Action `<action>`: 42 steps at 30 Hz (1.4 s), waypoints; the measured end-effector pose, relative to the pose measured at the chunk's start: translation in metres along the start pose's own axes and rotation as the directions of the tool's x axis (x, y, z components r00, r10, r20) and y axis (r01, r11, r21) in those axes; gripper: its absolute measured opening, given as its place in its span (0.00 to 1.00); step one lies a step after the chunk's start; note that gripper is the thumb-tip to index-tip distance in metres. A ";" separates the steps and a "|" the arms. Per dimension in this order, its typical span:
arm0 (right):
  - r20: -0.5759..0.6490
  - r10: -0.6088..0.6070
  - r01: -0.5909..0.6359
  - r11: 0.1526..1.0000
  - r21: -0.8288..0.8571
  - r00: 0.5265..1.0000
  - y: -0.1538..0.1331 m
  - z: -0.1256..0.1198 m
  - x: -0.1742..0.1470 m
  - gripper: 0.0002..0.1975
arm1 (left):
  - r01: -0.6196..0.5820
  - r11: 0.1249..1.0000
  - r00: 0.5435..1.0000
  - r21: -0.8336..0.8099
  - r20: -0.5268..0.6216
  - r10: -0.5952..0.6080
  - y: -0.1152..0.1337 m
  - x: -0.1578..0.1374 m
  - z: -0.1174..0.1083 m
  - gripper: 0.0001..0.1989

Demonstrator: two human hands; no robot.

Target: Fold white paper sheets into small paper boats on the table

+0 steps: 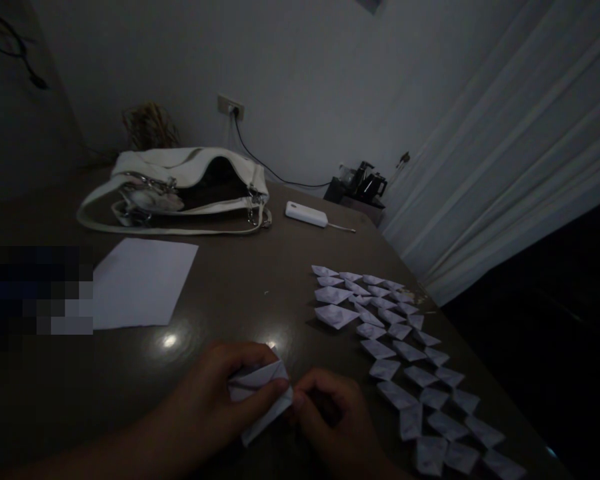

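Note:
A piece of white folded paper (pixel 263 380) is gripped in my left hand (pixel 210 393), the thumb lying across its front and the fingers behind. At its right corner, my right hand (pixel 340 417) closes thumb and forefinger in a pinch on the edge; the exact contact is dark and partly hidden. Several small folded paper boats (pixel 336 315) stand in rows on the table to the right of my hands. To the left lies a flat white paper sheet (pixel 140 283).
On the brown table (pixel 245 280), a white handbag (pixel 155 163) gapes at the back left. Right of it lies a white power bank (pixel 306 214) with a short cable. Black kettles (pixel 373 187) stand beyond the far corner, and a pale curtain (pixel 500 147) hangs at right.

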State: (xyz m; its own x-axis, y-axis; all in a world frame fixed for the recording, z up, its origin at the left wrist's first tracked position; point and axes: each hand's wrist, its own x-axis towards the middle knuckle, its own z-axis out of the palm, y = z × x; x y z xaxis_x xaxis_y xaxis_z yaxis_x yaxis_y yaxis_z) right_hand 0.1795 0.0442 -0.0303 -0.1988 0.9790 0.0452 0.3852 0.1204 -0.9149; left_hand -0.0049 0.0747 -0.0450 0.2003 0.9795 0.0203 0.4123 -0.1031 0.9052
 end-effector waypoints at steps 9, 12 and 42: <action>-0.024 -0.021 0.019 0.995 -0.098 0.999 0.005 0.001 -0.002 0.09 | 0.041 0.999 0.999 -0.018 -0.034 -0.041 -0.004 -0.001 0.002 0.19; -0.011 -0.041 0.040 0.996 -0.086 0.999 0.003 0.002 0.000 0.10 | 0.021 0.999 0.999 -0.025 -0.028 -0.022 -0.004 -0.001 0.001 0.18; -0.073 0.005 -0.007 1.000 -0.018 0.997 0.002 -0.001 0.005 0.11 | 0.016 0.981 0.933 -0.195 0.356 0.056 0.020 0.010 -0.014 0.20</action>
State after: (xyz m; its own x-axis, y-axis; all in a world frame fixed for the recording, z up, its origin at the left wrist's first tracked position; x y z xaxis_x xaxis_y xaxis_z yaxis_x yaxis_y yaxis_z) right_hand 0.1800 0.0492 -0.0319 -0.1302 0.9891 0.0693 0.4023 0.1166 -0.9080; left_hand -0.0069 0.0850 -0.0210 0.5264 0.8463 -0.0817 0.2345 -0.0522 0.9707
